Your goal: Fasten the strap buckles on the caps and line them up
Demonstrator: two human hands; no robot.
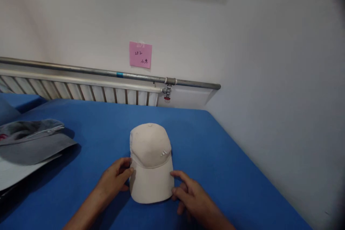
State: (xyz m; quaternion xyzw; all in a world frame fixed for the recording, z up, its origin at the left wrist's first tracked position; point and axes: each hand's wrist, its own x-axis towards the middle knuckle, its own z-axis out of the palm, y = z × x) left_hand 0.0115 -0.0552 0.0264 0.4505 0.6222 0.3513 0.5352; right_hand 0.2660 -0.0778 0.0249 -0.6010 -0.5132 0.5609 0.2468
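Observation:
A cream baseball cap [151,147] lies on the blue-covered table [210,158], crown away from me and brim toward me. It has a small striped logo at the right front of the crown. My left hand [114,176] holds the cap's left edge where crown meets brim, thumb over the brim and the other fingers at the side, partly hidden. At the brim's right edge is my right hand [190,194], its index finger and thumb touching the rim and the remaining fingers curled beneath.
Several stacked caps [35,143], grey and white, sit at the left. Behind the table run a white radiator [107,91] and a metal pipe [94,71] with a red-handled valve [167,95]. A pink note [140,55] hangs on the wall; another wall borders the right.

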